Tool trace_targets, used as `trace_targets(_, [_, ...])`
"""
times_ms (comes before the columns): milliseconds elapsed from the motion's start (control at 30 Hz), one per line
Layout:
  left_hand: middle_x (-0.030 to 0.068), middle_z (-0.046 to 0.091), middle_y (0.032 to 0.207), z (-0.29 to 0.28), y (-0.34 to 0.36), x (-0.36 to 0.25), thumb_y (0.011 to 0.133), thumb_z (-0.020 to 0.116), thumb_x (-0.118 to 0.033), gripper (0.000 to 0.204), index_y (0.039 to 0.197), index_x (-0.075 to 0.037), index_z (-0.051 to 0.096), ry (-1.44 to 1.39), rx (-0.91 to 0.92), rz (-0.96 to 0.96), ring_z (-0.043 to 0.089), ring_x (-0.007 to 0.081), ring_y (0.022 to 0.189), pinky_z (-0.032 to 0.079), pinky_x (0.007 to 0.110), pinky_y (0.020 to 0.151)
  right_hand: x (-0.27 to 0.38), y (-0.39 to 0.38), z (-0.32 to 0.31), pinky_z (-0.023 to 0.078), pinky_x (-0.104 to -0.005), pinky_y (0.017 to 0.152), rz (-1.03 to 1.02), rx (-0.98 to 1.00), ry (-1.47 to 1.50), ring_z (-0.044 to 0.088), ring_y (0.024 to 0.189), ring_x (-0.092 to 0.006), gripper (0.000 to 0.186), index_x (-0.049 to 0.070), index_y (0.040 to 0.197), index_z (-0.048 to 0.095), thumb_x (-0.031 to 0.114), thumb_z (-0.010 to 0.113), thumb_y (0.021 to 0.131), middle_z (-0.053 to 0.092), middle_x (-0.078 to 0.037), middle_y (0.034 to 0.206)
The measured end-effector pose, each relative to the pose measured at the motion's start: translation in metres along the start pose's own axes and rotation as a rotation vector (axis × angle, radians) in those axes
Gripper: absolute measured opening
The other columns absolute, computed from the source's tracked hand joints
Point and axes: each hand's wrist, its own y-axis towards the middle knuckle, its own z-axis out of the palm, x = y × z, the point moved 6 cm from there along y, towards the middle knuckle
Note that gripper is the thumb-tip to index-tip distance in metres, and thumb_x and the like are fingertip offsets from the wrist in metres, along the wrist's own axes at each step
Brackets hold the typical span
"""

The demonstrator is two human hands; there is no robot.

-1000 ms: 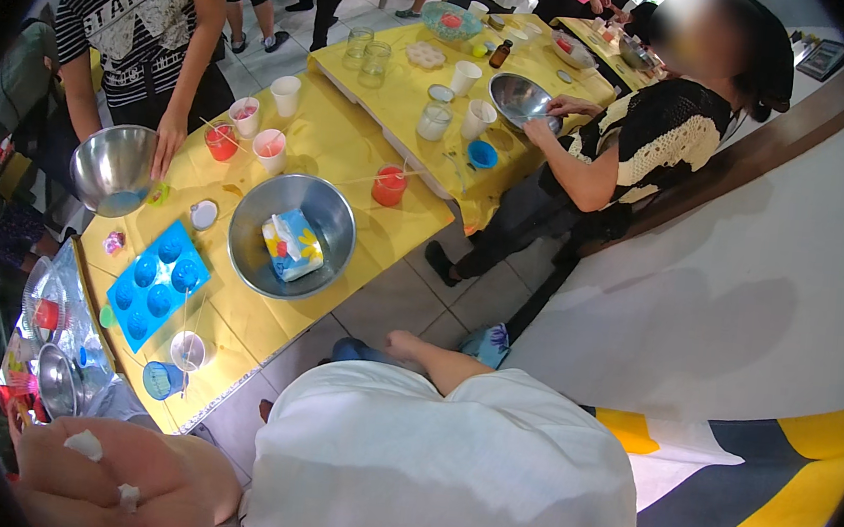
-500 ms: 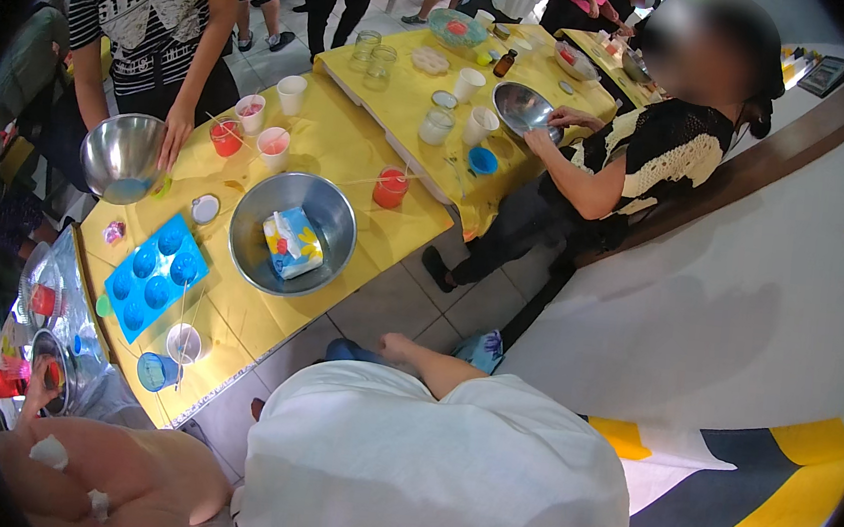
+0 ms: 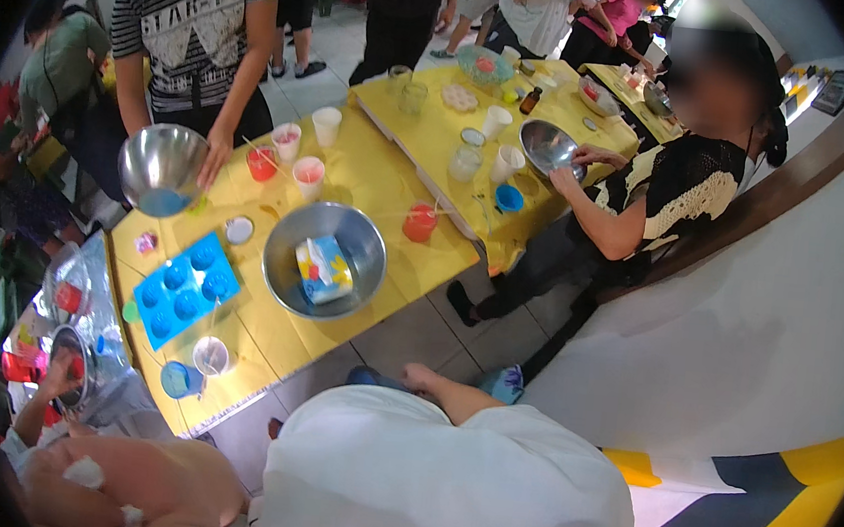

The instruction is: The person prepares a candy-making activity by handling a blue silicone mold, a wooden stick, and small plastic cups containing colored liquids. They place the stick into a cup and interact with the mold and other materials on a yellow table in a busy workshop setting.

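Note:
Large and blurred at the lower left, my left hand (image 3: 162,482) is closed, with crumpled white tissue (image 3: 84,473) showing at its fingers. Past the front of my white top (image 3: 444,466), my right hand (image 3: 419,376) hangs low above the floor, its fingers curled in; whatever is in them is hidden. Neither hand touches the yellow-covered table (image 3: 268,360). A steel bowl (image 3: 275,276) stands nearest on it, with a white packet (image 3: 326,273) with blue and yellow print inside. Beside it lies a blue silicone mould (image 3: 187,291) with round cavities.
A blue cup (image 3: 179,380) and a white cup (image 3: 211,356) stand at the near edge. Red jars (image 3: 420,223) and paper cups (image 3: 309,178) sit farther back. Across the table a co-worker tilts a steel bowl (image 3: 162,165); another holds a bowl (image 3: 550,146) at right. A white wall (image 3: 737,331) bounds the right side.
My view has shifted, so the table and people appear farther right and lower. Background people have changed posture. Both my hands keep about the same pose.

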Motion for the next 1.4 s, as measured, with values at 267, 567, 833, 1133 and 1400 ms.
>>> trace_targets(267, [0.0101, 0.05, 0.078, 0.046, -0.011, 0.012, 0.099, 0.041, -0.037, 0.041, 0.111, 0.0, 0.057, -0.713, 0.272, -0.72, 0.043, 0.0153, 0.045, 0.033, 0.024, 0.039, -0.003, 0.025, 0.009, 0.052, -0.038, 0.052, 0.006, 0.059, -0.071, 0.064, 0.056, -0.0244, 0.024, 0.005, 0.093, 0.068, 0.018, 0.055, 0.078, 0.066, -0.013, 0.073])
trace_targets(567, [-0.0048, 0.043, 0.072, 0.093, -0.012, -0.018, 0.061, 0.083, -0.015, 0.033, 0.094, -0.018, 0.076, -0.74, 0.559, -0.67, 0.048, 0.01, 0.058, 0.033, 0.021, 0.048, -0.005, 0.037, 0.011, 0.053, -0.038, 0.052, -0.023, 0.017, 0.028, 0.065, 0.059, -0.023, 0.024, 0.006, 0.096, 0.068, 0.021, 0.055, 0.081, 0.067, -0.014, 0.076])
trace_targets(833, [-0.0048, 0.048, 0.076, 0.083, -0.054, -0.044, 0.067, 0.082, -0.017, 0.036, 0.101, -0.016, 0.072, -1.373, 0.377, -1.786, 0.04, 0.0085, 0.052, 0.03, 0.022, 0.046, -0.017, 0.026, 0.013, 0.053, -0.0392, 0.055, 0.048, 0.021, 0.128, 0.065, 0.064, -0.0248, 0.026, 0.005, 0.097, 0.068, 0.022, 0.059, 0.078, 0.067, -0.014, 0.081])
trace_targets(1133, [0.0053, 0.049, 0.084, 0.036, -0.063, 0.03, 0.08, 0.069, -0.005, 0.012, 0.074, -0.006, 0.059, -1.332, -0.263, -1.293, 0.038, 0.0088, 0.034, 0.023, 0.025, 0.03, -0.006, 0.025, 0.008, 0.055, -0.0413, 0.067, 0.023, 0.006, 0.086, 0.068, 0.078, -0.031, 0.033, 0.002, 0.096, 0.068, 0.029, 0.063, 0.078, 0.068, -0.019, 0.091])
trace_targets(1400, [0.0032, 0.052, 0.077, 0.008, -0.031, 0.019, 0.08, 0.071, -0.015, 0.009, 0.086, -0.012, 0.065, -0.662, -0.109, -0.763, 0.04, 0.007, 0.039, 0.029, 0.026, 0.033, -0.024, 0.024, -0.036, 0.049, -0.043, 0.074, -0.128, -0.742, 0.183, 0.062, 0.081, -0.0345, 0.024, 0.001, 0.096, 0.063, 0.021, 0.058, 0.085, 0.062, -0.02, 0.084])
